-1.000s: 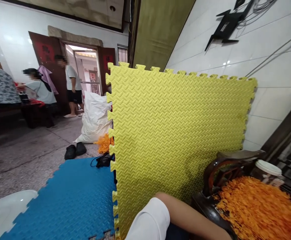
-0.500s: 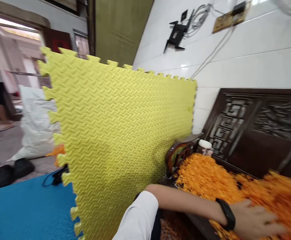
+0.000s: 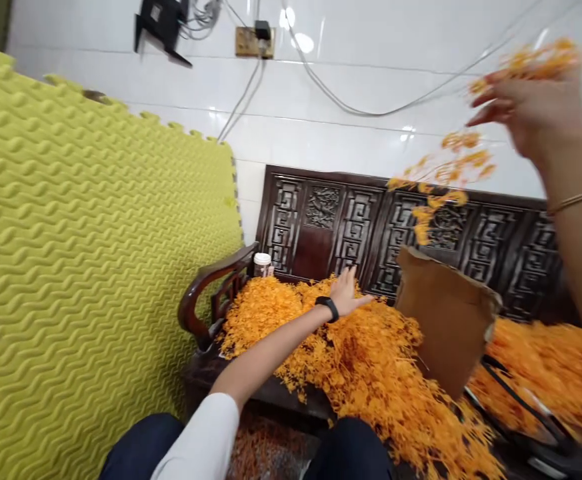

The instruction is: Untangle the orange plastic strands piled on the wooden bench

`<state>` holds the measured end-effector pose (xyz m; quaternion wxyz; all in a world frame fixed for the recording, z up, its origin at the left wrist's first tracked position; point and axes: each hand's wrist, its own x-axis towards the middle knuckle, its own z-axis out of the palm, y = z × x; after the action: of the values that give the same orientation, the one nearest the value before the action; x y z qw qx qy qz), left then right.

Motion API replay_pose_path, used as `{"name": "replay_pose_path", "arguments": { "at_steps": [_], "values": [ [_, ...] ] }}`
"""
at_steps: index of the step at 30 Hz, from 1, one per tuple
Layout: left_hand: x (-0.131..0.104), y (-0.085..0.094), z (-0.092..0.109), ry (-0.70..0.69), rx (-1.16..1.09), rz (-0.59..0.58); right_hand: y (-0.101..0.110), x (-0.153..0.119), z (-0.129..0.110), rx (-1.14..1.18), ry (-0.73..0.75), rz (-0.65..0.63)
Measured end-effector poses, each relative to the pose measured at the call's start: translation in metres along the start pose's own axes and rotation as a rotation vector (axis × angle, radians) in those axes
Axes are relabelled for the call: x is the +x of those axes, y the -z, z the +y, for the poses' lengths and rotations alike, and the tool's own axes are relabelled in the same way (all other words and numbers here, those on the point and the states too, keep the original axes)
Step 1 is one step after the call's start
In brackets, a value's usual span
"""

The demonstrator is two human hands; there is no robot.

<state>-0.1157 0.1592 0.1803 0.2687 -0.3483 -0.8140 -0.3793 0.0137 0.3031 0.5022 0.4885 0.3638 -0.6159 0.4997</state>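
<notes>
My left hand (image 3: 345,293), with a black band at the wrist, reaches over a pile of orange flower-like sprigs (image 3: 375,353) on a dark wooden bench. Its fingers are spread, and nothing shows in them. Raised at the upper right, my right hand (image 3: 541,113) wears a thin bangle and is curled around some of the orange sprigs. A bunch (image 3: 445,173) of them hangs or drops below the fingers, blurred by motion, so whether it is still gripped I cannot tell.
The carved bench back (image 3: 315,240) runs along the white tiled wall. A yellow foam mat (image 3: 95,267) stands upright at the left, beside the curved armrest (image 3: 195,300). A white-lidded jar (image 3: 262,264) sits in the corner. A cardboard piece (image 3: 445,320) divides the orange heaps.
The view has swung right and down along the bench. My right hand has come into view, lifted with orange sprigs. My left hand shows spread fingers over the pile.
</notes>
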Motion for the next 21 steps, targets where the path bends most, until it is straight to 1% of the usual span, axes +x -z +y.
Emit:
{"name": "replay_pose_path", "arguments": {
  "at_steps": [1, 2, 3, 5, 7, 10, 12, 13, 15, 17, 18, 19, 21],
  "values": [
    [-0.006, 0.007, -0.001, -0.005, 0.015, -0.012, 0.001, -0.005, -0.004, -0.054, -0.056, -0.003],
    [-0.012, 0.015, -0.003, -0.002, 0.030, -0.019, 0.000, -0.011, -0.005, -0.044, -0.072, -0.051],
    [-0.018, 0.024, -0.005, -0.001, 0.058, -0.021, -0.005, -0.018, -0.005, -0.035, -0.080, -0.116],
    [-0.030, 0.047, -0.011, 0.009, 0.162, -0.009, -0.016, -0.036, -0.003, -0.118, -0.129, -0.247],
    [-0.045, 0.070, -0.020, 0.024, 0.220, -0.030, -0.029, -0.058, 0.002, -0.091, -0.156, -0.362],
    [-0.070, 0.101, -0.035, 0.080, 0.139, -0.165, -0.046, -0.098, 0.006, 0.014, -0.229, -0.518],
    [-0.087, 0.118, -0.042, 0.124, 0.011, -0.175, -0.058, -0.129, 0.007, 0.069, -0.274, -0.608],
    [-0.094, 0.126, -0.042, 0.150, -0.088, -0.166, -0.065, -0.145, 0.007, 0.109, -0.302, -0.697],
    [-0.109, 0.141, -0.034, 0.209, -0.337, -0.165, -0.079, -0.177, 0.005, 0.215, -0.360, -0.825],
    [-0.124, 0.154, -0.017, 0.242, -0.577, -0.207, -0.096, -0.207, 0.002, 0.304, -0.442, -0.913],
    [-0.131, 0.159, -0.005, 0.236, -0.669, -0.234, -0.105, -0.221, 0.000, 0.340, -0.498, -0.944],
    [-0.139, 0.163, 0.007, 0.221, -0.738, -0.261, -0.114, -0.235, -0.001, 0.366, -0.559, -0.934],
    [-0.156, 0.169, 0.029, 0.167, -0.803, -0.286, -0.131, -0.260, -0.005, 0.402, -0.673, -0.909]
  ]
}}
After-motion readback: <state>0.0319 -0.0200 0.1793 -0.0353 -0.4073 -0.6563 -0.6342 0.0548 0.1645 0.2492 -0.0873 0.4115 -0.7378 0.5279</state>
